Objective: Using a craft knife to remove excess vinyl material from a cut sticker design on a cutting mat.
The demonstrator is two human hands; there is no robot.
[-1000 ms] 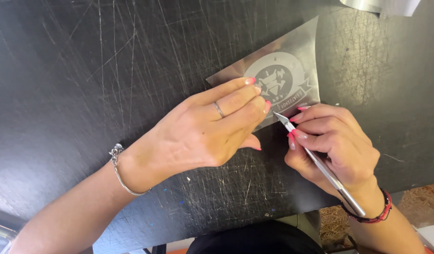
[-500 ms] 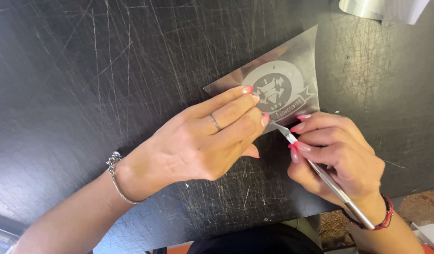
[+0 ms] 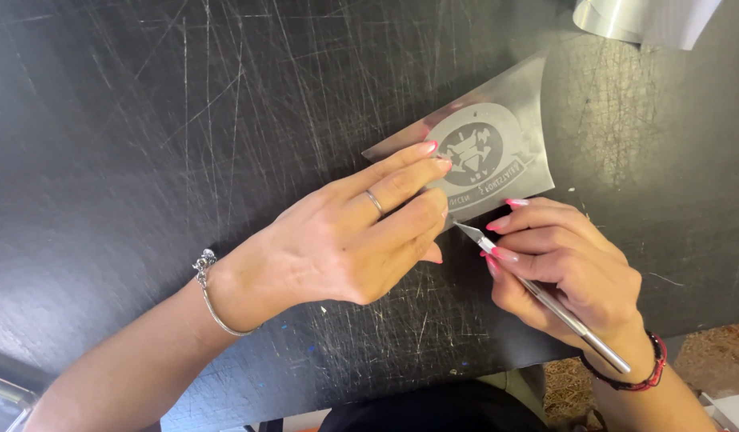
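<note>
Head view, looking straight down on a black table (image 3: pixel 145 120), its top crossed all over with pale scratches. Left hand (image 3: pixel 345 236) lies flat, fingers stretched and close together, pressing down on the near-left corner of a silver sheet (image 3: pixel 521 104). Ring on one finger, thin bracelet (image 3: pixel 209 288) at the wrist. The sheet sits right of centre on the table, slightly curled, shiny, with a round emblem (image 3: pixel 477 152) cut into it, just past the left fingertips. Right hand (image 3: pixel 565 268) is closed in a pen grip around a slim metal knife (image 3: pixel 545 298); the handle runs back along the hand toward the wrist, and the blade tip points up and left, meeting the sheet's near edge right beside the left fingers. The two hands are almost touching there. Pink nails on both. A dark red-and-black band (image 3: pixel 641 372) circles the right wrist. Top right, a silver roll (image 3: pixel 625 18) lies at the table's far edge, well apart from the sheet
</note>
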